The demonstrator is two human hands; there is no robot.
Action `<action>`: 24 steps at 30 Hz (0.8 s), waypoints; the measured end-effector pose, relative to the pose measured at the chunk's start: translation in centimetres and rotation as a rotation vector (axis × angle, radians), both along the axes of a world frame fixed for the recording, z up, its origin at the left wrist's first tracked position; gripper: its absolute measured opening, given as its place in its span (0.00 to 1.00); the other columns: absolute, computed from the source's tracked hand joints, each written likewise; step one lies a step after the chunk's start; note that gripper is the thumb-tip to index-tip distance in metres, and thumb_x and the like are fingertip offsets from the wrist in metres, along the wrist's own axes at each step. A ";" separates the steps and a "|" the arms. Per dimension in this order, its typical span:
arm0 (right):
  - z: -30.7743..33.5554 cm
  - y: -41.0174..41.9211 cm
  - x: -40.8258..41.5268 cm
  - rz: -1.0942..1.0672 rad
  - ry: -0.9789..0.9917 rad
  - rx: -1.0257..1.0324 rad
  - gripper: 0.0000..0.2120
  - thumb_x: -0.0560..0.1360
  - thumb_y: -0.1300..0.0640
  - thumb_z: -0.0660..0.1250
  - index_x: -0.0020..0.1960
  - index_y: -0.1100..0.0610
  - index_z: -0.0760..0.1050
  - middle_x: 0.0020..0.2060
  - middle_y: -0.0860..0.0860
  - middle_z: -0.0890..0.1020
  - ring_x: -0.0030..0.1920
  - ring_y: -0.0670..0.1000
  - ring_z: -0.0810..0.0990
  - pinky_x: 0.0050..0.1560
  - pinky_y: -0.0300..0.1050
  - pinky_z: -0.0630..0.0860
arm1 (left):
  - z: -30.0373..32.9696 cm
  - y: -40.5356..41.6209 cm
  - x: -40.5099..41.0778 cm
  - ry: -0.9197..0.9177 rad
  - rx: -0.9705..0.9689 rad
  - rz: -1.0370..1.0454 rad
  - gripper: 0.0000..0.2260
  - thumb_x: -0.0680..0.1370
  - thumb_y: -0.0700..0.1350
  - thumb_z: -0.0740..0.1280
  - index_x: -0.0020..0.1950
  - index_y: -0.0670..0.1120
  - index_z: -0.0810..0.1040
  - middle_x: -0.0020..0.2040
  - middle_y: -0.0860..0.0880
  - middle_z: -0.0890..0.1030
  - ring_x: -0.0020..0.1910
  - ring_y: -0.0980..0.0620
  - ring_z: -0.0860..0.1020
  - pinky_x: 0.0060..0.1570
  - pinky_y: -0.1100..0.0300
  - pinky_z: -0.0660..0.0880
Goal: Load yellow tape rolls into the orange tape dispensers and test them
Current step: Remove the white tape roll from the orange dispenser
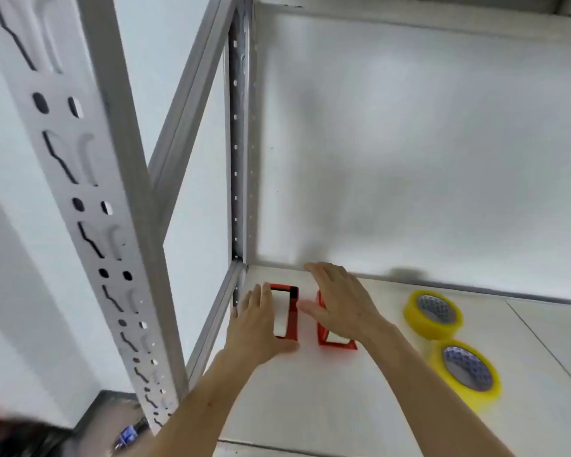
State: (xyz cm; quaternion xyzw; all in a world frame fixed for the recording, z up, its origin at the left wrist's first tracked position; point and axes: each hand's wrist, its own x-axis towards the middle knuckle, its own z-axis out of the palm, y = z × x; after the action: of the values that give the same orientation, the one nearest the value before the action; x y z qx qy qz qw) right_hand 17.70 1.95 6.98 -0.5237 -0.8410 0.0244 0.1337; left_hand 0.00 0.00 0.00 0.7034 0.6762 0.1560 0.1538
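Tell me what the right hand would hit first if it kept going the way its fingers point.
Probably the white back wall: the right hand points past the orange dispenser under it, though depth is unclear.

left hand (261,324) flat, fingers spread | right hand (340,305) flat, spread

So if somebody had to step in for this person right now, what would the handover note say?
Left hand: open, flat over the left orange dispenser, gripping nothing.
Right hand: open, spread over the right orange dispenser, gripping nothing.
Both dispensers sit side by side on the white shelf, near its back left corner, and look empty.
Two yellow tape rolls lie flat on the shelf to the right, untouched.
Done: nothing loaded.
Left: load a roll into each dispenser, then test both.
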 end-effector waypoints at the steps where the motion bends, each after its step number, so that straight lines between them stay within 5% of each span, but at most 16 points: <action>1: -0.3 0.8 -0.3 0.005 -0.033 -0.030 0.33 0.78 0.41 0.63 0.77 0.52 0.59 0.75 0.50 0.66 0.74 0.53 0.65 0.72 0.50 0.63 | 0.0 0.1 0.1 0.002 -0.028 0.008 0.58 0.66 0.65 0.74 0.80 0.43 0.41 0.81 0.47 0.49 0.80 0.46 0.50 0.76 0.45 0.55; 6: -1.4 3.3 -1.2 0.005 -0.177 -0.211 0.38 0.75 0.39 0.66 0.78 0.51 0.58 0.75 0.52 0.66 0.73 0.56 0.66 0.72 0.53 0.62 | -0.7 1.0 0.0 -0.015 -0.114 0.050 0.59 0.66 0.61 0.77 0.80 0.42 0.41 0.79 0.47 0.58 0.77 0.44 0.59 0.72 0.47 0.64; 13: -2.0 5.7 -2.3 0.087 -0.258 -0.318 0.49 0.66 0.31 0.70 0.79 0.51 0.57 0.76 0.50 0.66 0.74 0.55 0.64 0.73 0.55 0.61 | -2.5 1.4 -0.3 -0.192 -0.098 0.116 0.54 0.64 0.59 0.78 0.79 0.49 0.50 0.65 0.49 0.77 0.61 0.46 0.77 0.54 0.52 0.77; 16: -2.9 6.4 -2.9 0.122 -0.265 -0.316 0.43 0.63 0.30 0.71 0.72 0.50 0.67 0.65 0.49 0.76 0.64 0.54 0.73 0.66 0.53 0.67 | -3.4 1.1 -0.4 -0.327 -0.041 0.143 0.44 0.62 0.56 0.79 0.73 0.54 0.61 0.57 0.52 0.81 0.53 0.49 0.80 0.45 0.59 0.76; 19: -3.6 6.6 -3.4 0.164 -0.281 -0.295 0.35 0.61 0.30 0.72 0.61 0.50 0.73 0.50 0.46 0.79 0.49 0.51 0.75 0.55 0.48 0.70 | -3.9 1.0 -0.5 -0.430 -0.021 0.170 0.41 0.59 0.52 0.80 0.70 0.55 0.69 0.55 0.54 0.82 0.53 0.51 0.81 0.46 0.60 0.75; 24: -5.1 6.5 -3.9 0.165 -0.223 -0.351 0.38 0.57 0.30 0.73 0.58 0.50 0.70 0.50 0.46 0.79 0.48 0.52 0.76 0.49 0.47 0.69 | -4.8 1.3 -0.2 -0.532 -0.046 0.224 0.34 0.57 0.50 0.82 0.62 0.50 0.77 0.55 0.54 0.80 0.52 0.53 0.80 0.47 0.63 0.74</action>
State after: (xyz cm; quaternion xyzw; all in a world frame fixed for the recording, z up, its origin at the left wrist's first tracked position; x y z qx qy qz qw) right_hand 13.76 8.49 1.87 -0.4681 -0.8733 0.1233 -0.0558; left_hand -0.24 1.30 -4.81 0.5550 0.6889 0.3358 0.3234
